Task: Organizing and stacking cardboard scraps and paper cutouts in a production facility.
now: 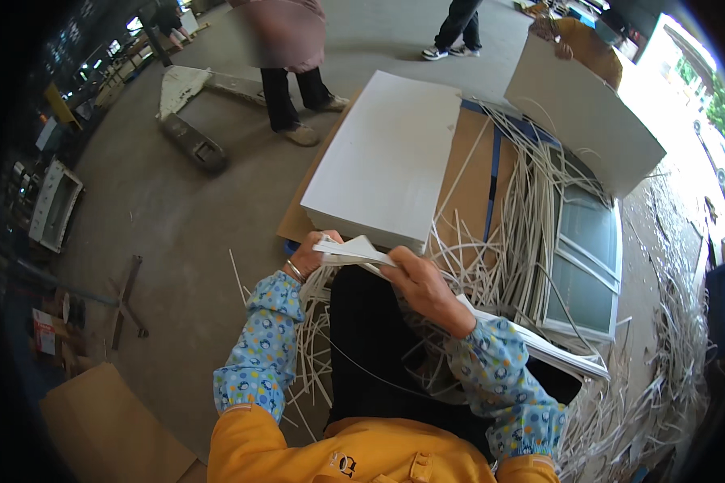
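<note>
My left hand [308, 256] and my right hand [421, 286] both grip a thin bundle of white paper sheets [351, 251] held over my lap. The bundle's left end fans open between my left fingers. My right hand pinches it from above, near its middle. It runs on to the lower right, where its far end [568, 360] shows past my right sleeve. Just beyond my hands lies a tall stack of white sheets [387, 157] on a brown board [471, 173].
Heaps of white paper trimmings [507, 258] cover the ground to the right and around my knees. A person [286, 48] stands beyond the stack, near a pallet jack [189, 121]. Another person holds up a large white sheet [580, 109] at top right. Cardboard [105, 427] lies lower left.
</note>
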Tool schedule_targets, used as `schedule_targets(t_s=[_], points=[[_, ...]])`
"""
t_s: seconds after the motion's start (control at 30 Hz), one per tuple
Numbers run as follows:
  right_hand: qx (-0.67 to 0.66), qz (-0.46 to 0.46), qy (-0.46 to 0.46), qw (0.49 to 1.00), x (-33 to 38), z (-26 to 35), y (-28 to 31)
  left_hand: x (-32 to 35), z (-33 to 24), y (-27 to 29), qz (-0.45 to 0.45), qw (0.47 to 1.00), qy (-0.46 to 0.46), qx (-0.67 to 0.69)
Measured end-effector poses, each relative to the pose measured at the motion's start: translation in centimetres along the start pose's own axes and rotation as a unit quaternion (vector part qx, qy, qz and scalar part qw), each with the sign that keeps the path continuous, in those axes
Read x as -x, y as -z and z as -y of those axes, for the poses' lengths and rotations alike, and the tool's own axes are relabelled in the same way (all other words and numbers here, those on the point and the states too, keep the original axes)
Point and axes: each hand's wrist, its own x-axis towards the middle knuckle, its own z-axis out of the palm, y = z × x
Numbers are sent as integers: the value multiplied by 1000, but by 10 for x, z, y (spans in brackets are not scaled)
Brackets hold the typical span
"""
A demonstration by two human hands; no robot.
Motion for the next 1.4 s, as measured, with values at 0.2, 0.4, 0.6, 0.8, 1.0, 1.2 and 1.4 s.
schedule_targets(t_s=[0.2, 0.4, 0.6, 0.8, 1.0, 1.2, 1.4], points=[[-156, -109, -105, 976, 7, 9, -2, -1, -15, -9, -34, 999, 31, -22], [220, -150, 71, 961, 15, -19, -11, 0, -24, -13, -14, 999, 24, 26], [274, -101, 25, 956, 23, -20, -9, 0, -18, -8, -18, 999, 18, 30], [240, -133, 34, 961, 29, -24, -8, -1, -11, -3, -7, 999, -18, -49], [160, -194, 23, 968, 17, 1, 17, 2, -11, -2, -38, 999, 15, 18], [97, -134, -59, 984, 23, -20, 9, 0, -12, -3, -4, 999, 27, 24], [-159, -107, -212, 958, 16, -24, 19, 9, -20, -9, -11, 999, 29, 27]])
